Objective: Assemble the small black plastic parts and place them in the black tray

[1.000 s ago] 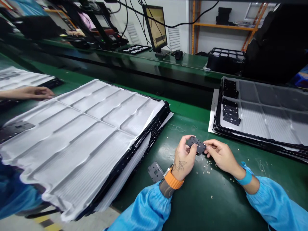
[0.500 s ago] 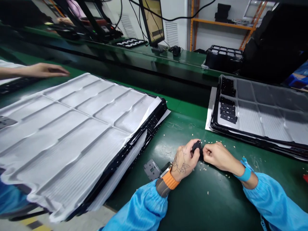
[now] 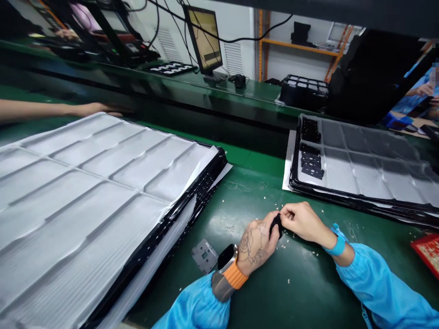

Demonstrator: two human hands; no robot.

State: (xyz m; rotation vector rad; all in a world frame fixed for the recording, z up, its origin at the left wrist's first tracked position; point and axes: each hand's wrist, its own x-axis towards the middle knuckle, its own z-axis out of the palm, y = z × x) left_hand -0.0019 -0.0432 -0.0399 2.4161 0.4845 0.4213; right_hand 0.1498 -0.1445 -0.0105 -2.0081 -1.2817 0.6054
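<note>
My left hand [image 3: 255, 242] and my right hand [image 3: 302, 221] meet over the green bench, both closed on one small black plastic part [image 3: 275, 224]. The part is mostly hidden between my fingers. A grey flat part [image 3: 204, 255] lies on the bench just left of my left wrist, which wears an orange-strapped watch. A black tray [image 3: 343, 201] with several black parts [image 3: 311, 160] in its left column sits beyond my right hand.
A big stack of black trays under white foam sheets [image 3: 103, 183] fills the left. Another person's arm [image 3: 61, 109] reaches over its far edge. Small pale crumbs [image 3: 291, 237] dot the bench. A monitor [image 3: 204, 39] and a black crate [image 3: 303, 91] stand on the back bench; a red object [image 3: 427, 251] lies at right.
My hands have drawn closer together around the black part, which now shows less. The other person's arm has reached further right along the far edge of the foam stack.
</note>
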